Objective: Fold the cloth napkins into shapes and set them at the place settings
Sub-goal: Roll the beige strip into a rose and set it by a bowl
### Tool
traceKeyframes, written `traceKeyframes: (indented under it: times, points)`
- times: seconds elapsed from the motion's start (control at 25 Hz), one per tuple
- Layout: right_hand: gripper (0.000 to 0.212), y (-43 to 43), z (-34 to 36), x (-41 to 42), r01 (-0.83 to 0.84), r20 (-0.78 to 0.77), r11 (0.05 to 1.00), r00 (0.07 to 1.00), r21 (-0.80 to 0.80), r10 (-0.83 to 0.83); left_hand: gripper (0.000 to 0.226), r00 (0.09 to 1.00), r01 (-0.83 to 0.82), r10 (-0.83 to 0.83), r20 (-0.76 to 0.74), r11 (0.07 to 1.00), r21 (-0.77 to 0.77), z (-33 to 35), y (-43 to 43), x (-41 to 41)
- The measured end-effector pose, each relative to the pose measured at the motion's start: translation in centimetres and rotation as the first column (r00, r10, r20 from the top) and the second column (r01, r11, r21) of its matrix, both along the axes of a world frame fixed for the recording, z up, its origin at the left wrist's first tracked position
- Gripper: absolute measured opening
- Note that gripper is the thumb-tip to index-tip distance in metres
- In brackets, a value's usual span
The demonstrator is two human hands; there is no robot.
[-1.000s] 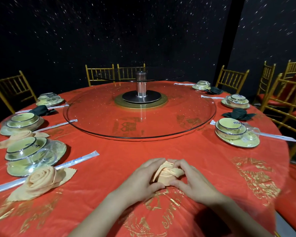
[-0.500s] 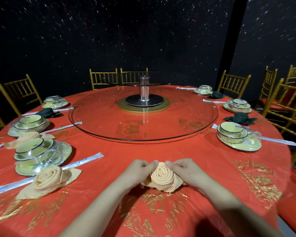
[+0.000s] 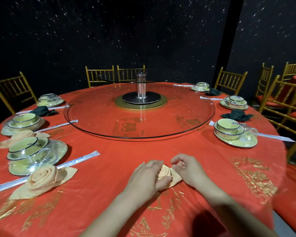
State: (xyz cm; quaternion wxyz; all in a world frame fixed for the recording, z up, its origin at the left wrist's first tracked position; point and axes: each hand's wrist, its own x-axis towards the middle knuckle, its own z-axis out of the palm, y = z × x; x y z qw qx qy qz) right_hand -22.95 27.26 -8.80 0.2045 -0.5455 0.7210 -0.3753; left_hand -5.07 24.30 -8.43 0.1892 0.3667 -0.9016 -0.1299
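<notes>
Here, at the lower centre of the frame, a person's left hand point(image 3: 147, 177) cups a peach napkin rose point(image 3: 166, 173) on the red tablecloth point(image 3: 118, 168), with fingers and thumb curled round the rolled coil. The right hand point(image 3: 186, 170) has its fingers bent and appears to pinch the flat, pointed flap that juts from the coil's right side. The napkin looks light, soft and limp, a cloth with no stiffness of its own, so the spiral probably keeps its form only while its layers press on one another. It seems best held low around the base of the coil, where the wraps bind. Pulling on the loose upper edges or on the flap alone could unwind it. It will not break, but its shape is easily lost, and the glossy tablecloth may let it slide. The cloth is matte peach, wound in tight concentric turns like a rosebud, with a leaf-shaped corner spread flat beside it. A finished rose napkin point(image 3: 43, 178) of the same colour lies at lower left, next to a wrapped bowl set point(image 3: 34, 152) and wrapped chopsticks point(image 3: 79, 158). A dark green napkin point(image 3: 237, 115) sits at centre right.
</notes>
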Motion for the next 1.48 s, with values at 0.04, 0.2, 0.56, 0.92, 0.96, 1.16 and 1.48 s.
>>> traceKeyframes:
  times: [0.04, 0.2, 0.56, 0.92, 0.96, 1.16, 1.48]
  points:
    - [0.013, 0.3, 0.1, -0.1, 0.014, -0.081, 1.000, 0.997, -0.011, -0.015, 0.060, 1.000, 0.000, 0.000, -0.026, 1.000, 0.014, -0.2, 0.0, 0.0]
    - [0.010, 0.9, -0.4, -0.2, -0.019, -0.323, 0.999, 0.946, 0.039, 0.030, 0.061, 0.999, 0.002, 0.000, -0.036, 0.999, 0.038, -0.8, -0.2, -0.1]
    - [0.027, 4.0, -0.7, 2.8, -0.283, -0.460, 0.932, 0.874, -0.227, 0.154, 0.109, 0.999, -0.013, 0.007, 0.041, 0.987, 0.162, -0.7, -0.3, 2.3]
    - [0.034, 4.6, -0.9, 2.8, -0.363, -0.653, 0.891, 0.750, -0.273, 0.106, 0.083, 0.998, 0.043, -0.035, 0.050, 0.988, -0.150, -1.4, 0.3, 4.0]
    - [0.036, 4.4, -0.2, 3.0, -0.341, -0.635, 0.913, 0.762, -0.225, 0.128, 0.081, 0.999, 0.039, -0.038, 0.013, 0.997, -0.065, -1.3, 0.1, 4.0]
    - [0.072, 3.1, -0.5, 3.6, -0.358, -0.601, 0.929, 0.724, 0.092, 0.338, 0.044, 0.973, -0.083, 0.133, -0.189, 0.964, 0.252, -1.0, -1.6, 4.3]
    - [0.076, 2.5, -1.6, 3.4, -0.332, -0.589, 0.940, 0.745, 0.083, 0.315, 0.035, 0.912, -0.351, 0.398, -0.094, 0.880, 0.318, -0.1, -2.2, 4.3]
